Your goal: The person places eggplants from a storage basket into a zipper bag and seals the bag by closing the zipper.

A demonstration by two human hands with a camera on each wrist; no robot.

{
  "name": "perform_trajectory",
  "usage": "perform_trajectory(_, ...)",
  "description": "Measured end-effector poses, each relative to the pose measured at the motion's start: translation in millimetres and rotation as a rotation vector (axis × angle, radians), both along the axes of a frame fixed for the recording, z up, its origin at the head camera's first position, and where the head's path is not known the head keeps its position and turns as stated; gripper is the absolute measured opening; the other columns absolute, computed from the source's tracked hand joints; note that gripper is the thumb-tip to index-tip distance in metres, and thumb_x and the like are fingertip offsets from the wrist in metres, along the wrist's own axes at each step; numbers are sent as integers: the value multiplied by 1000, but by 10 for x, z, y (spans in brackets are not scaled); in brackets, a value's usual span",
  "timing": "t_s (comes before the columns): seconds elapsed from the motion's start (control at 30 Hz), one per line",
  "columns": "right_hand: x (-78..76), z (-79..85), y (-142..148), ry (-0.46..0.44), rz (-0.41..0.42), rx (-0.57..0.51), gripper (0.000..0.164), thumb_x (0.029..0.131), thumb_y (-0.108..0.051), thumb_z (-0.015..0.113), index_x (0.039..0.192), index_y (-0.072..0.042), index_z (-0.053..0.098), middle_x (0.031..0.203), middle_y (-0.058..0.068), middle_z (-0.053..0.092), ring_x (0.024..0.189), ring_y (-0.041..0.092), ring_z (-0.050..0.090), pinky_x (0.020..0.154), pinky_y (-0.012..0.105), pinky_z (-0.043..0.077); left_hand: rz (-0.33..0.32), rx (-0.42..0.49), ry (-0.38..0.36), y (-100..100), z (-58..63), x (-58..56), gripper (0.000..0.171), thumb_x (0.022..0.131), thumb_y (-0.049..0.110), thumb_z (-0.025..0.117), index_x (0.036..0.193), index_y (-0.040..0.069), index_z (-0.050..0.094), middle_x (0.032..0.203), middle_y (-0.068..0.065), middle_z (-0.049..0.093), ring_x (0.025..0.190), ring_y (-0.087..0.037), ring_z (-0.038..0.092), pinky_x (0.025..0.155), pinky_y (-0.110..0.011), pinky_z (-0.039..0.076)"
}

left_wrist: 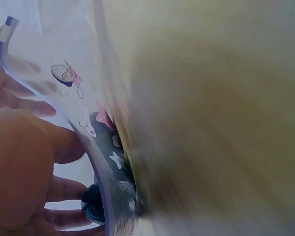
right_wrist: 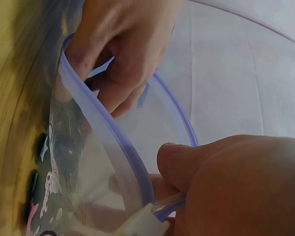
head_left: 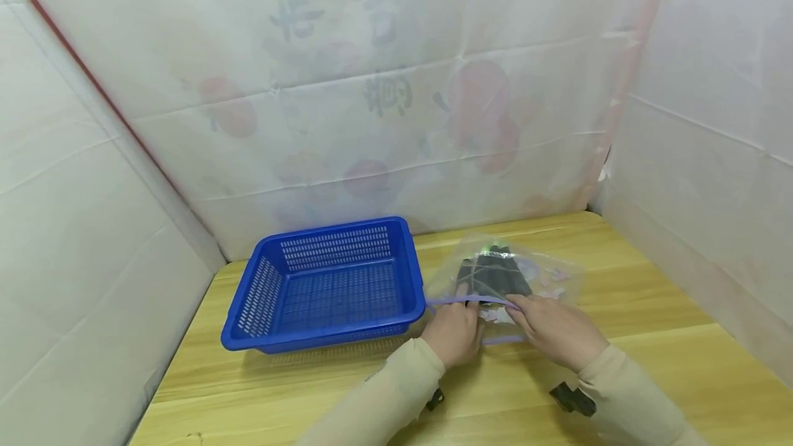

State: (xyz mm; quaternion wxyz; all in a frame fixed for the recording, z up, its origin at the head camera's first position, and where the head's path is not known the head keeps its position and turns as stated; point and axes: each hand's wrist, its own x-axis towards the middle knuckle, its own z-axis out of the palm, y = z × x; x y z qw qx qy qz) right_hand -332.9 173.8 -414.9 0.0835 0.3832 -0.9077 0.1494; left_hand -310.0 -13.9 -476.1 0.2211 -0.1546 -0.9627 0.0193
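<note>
A clear zip bag (head_left: pixel 560 277) with lilac rims and printed pink and white sea shapes lies on the table, its mouth towards me. Inside is a dark folded bundle (head_left: pixel 495 272) with long ridges; in the left wrist view it shows a round black end (left_wrist: pixel 92 204). My left hand (head_left: pixel 455 332) reaches through the mouth, its fingers curled at the bundle's near end. With thumb and fingers, my right hand (head_left: pixel 554 329) pinches the bag's upper rim, beside the white slider (right_wrist: pixel 142 223) in the right wrist view. The rims stand apart between both hands.
A blue perforated plastic basket (head_left: pixel 337 336) stands left of the bag, its near right corner close to the bag's rim. Under everything is a wood-grain table (head_left: pixel 297 405). Pale printed sheets (head_left: pixel 372 122) enclose its back and sides.
</note>
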Motion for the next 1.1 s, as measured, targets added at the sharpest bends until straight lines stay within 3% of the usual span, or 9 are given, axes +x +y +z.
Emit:
perform_trajectory(0.13,-3,5,-7,-1,-1,0,39,98,-32,41,119,-4,59,108,14,63,96,35,59,80,51,45,18,30,-6,29,24,-52,51,90,40,52,121,0,51,116,-14,45,60,-14,57,55,-27,50)
perform_trajectory(0.3,-2,14,-14,1,1,-4,39,98,-31,41,119,-3,59,108,15,63,96,36,59,80,51,45,61,34,-51,52,45,-91,60,89,42,52,128,-3,45,128,-19,41,90,-22,60,76,-31,50)
perform_trajectory(0.4,3,16,-14,-4,5,-5,39,98,-31,42,119,-3,59,108,15,63,97,36,59,81,51,44,87,38,-94,61,42,-110,66,89,44,52,132,-4,41,134,-22,38,108,-29,53,86,-34,46)
perform_trajectory(0.53,8,19,-12,-16,5,-5,40,98,-31,42,120,-2,58,109,15,62,98,36,58,83,52,44,121,63,-153,75,27,-133,70,89,46,50,137,-3,34,140,-22,31,119,-30,45,94,-35,40)
perform_trajectory(0.73,16,14,-14,-2,6,-3,39,97,-31,43,119,-3,58,109,15,62,97,36,59,83,51,44,161,133,-218,89,13,-155,72,88,47,52,139,1,31,144,-21,25,125,-30,38,97,-36,36)
perform_trajectory(0.9,25,21,-7,4,8,-9,37,97,-28,44,119,-3,59,107,15,63,96,36,59,81,51,45,150,112,-205,97,31,-139,69,89,46,51,140,4,32,145,-21,22,130,-31,29,100,-38,32)
perform_trajectory(0.97,28,33,-1,1,8,-11,36,97,-27,45,119,-2,58,107,15,63,96,36,59,82,51,44,128,70,-161,95,39,-120,66,89,45,51,139,5,35,144,-20,26,129,-32,30,101,-38,32)
perform_trajectory(1.1,21,74,21,-15,-2,-14,35,96,-25,47,120,-2,58,107,17,63,95,38,59,80,53,45,55,39,-126,88,59,-30,57,91,43,48,135,7,42,139,-19,36,118,-27,47,95,-34,39)
